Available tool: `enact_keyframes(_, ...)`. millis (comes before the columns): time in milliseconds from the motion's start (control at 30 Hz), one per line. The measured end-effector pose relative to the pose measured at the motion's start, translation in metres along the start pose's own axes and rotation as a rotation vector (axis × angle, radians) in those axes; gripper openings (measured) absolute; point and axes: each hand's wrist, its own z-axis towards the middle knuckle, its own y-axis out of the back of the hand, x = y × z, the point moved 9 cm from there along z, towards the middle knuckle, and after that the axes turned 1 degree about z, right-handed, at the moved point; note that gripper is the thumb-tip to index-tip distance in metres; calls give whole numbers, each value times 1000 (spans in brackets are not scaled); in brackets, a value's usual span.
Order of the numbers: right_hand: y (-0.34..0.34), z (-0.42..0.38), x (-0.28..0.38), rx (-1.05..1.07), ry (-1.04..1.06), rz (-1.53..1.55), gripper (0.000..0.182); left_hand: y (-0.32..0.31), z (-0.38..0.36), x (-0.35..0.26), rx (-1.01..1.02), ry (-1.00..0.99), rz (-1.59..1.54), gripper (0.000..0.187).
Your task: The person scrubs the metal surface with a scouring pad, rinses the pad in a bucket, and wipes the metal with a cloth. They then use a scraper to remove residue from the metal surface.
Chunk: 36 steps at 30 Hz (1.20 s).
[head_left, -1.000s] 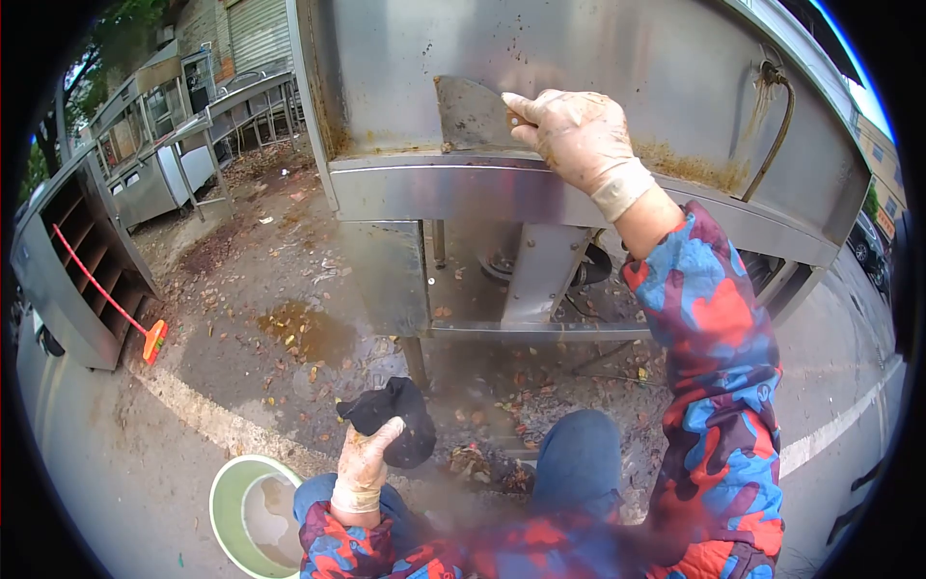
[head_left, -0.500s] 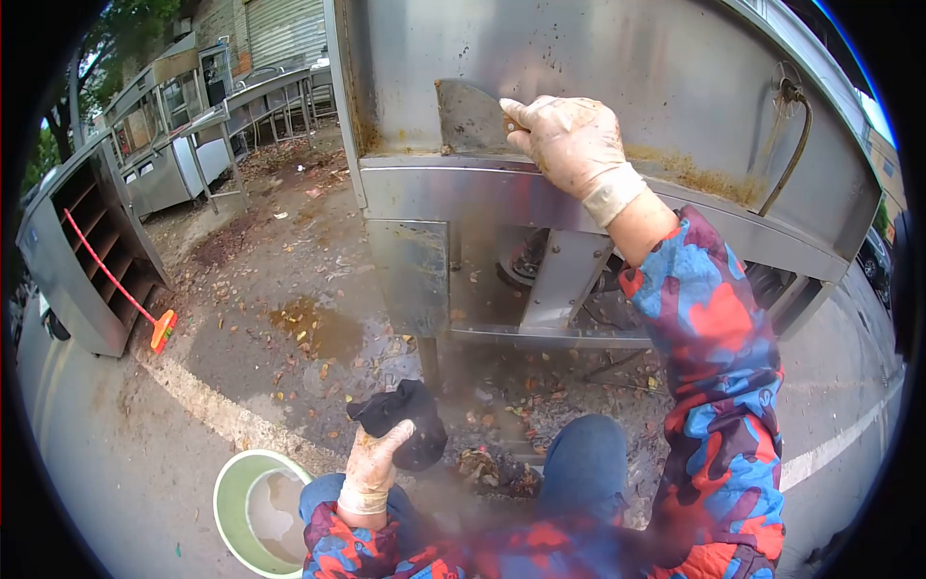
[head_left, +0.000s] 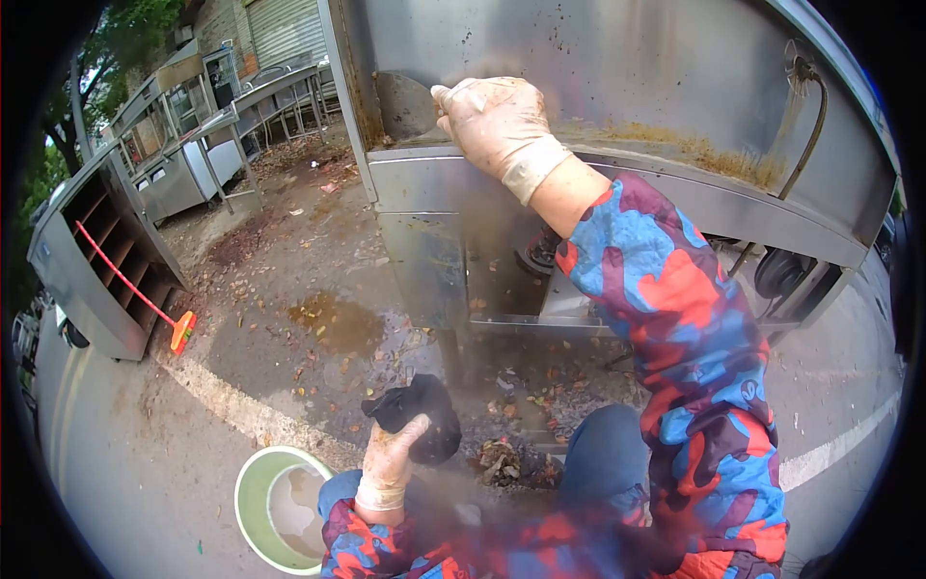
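Note:
My right hand (head_left: 497, 130), in a soiled pale glove, is closed round a flat grey metal scraper (head_left: 405, 104). The scraper's blade lies against the lower left corner of the stainless steel panel (head_left: 579, 58), just above its ledge. Rust-brown grime (head_left: 694, 150) runs along that ledge to the right. Low in front of me, my left hand (head_left: 388, 463), also gloved, grips a black cloth (head_left: 424, 417) that hangs over its fingers.
A green bucket (head_left: 253, 511) with murky water stands at lower left. Beyond it are a red-handled broom (head_left: 181, 333), a metal shelf cabinet (head_left: 101, 280) and steel tables (head_left: 275, 89). Debris (head_left: 506, 465) and a puddle (head_left: 338, 323) lie on the ground.
My right hand has moved left along the panel with the scraper, into the corner. The view has shifted slightly; my left hand still holds the black cloth.

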Motion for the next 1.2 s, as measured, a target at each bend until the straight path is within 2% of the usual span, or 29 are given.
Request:
enact_keyframes(67, -4, 5, 6, 21, -8, 27, 19, -6, -2, -2, 14, 2, 27, 47)
enact_keyframes(133, 4, 2, 4, -30, -89, 160, 37, -8, -5, -5, -16, -3, -51, 44)
enact_keyframes(167, 9, 0, 7, -29, -89, 160, 37, -5, -5, -5, -17, -2, -52, 44)
enact_keyframes(233, 16, -1, 16, 16, -13, -51, 36, -4, -4, -1, -20, 26, -66, 43)
enact_keyframes(267, 12, 2, 19, 13, -11, -52, 36, -3, -2, -2, -20, 23, -67, 43)
enact_keyframes(333, 8, 8, 24, -98, -72, 144, 33, -2, -3, -2, 2, 30, 43, 42)
enact_keyframes(400, 1, 9, 28, -102, -66, 133, 33, -2, -6, -4, 0, 6, 27, 42)
enact_keyframes(500, 29, -1, 35, -124, -92, 142, 33, -6, -11, -10, 6, -13, -45, 41)
enact_keyframes(567, 30, -1, 36, -17, -121, 7, 33, -4, -10, -11, 9, -13, -100, 40)
enact_keyframes(600, 24, 1, 37, -16, -121, 6, 33, 2, -8, -9, -6, -7, -25, 40)
enact_keyframes(667, 17, 8, 39, -61, -167, 201, 32, 6, -12, -9, -23, -3, 49, 40)
enact_keyframes(700, 4, 9, 38, 91, -216, 135, 39, 3, -12, -14, -20, -22, 27, 40)
enact_keyframes(833, 24, 9, 43, 17, -151, 101, 40, -1, -18, -25, 24, -93, 29, 40)
enact_keyframes(933, 23, 9, 41, 131, -199, 31, 42, 9, -16, -20, 10, -78, 84, 39)
enact_keyframes(1000, 13, 13, 54, 29, -95, -38, 28, 7, -14, -22, 3, -84, 61, 39)
enact_keyframes(1033, 12, 12, 46, 19, -213, 81, 25, 7, -14, -23, -3, -90, 41, 38)
enact_keyframes(1067, 17, 11, 48, 21, -213, 82, 25, 7, -17, -22, -5, -89, 41, 38)
enact_keyframes(1133, 15, 8, 50, 198, -175, -114, 36, 8, -19, -23, -12, -107, 1, 37)
enact_keyframes(1200, 15, 11, 48, 262, -158, -141, 30, 9, -17, -22, -3, -79, 13, 38)
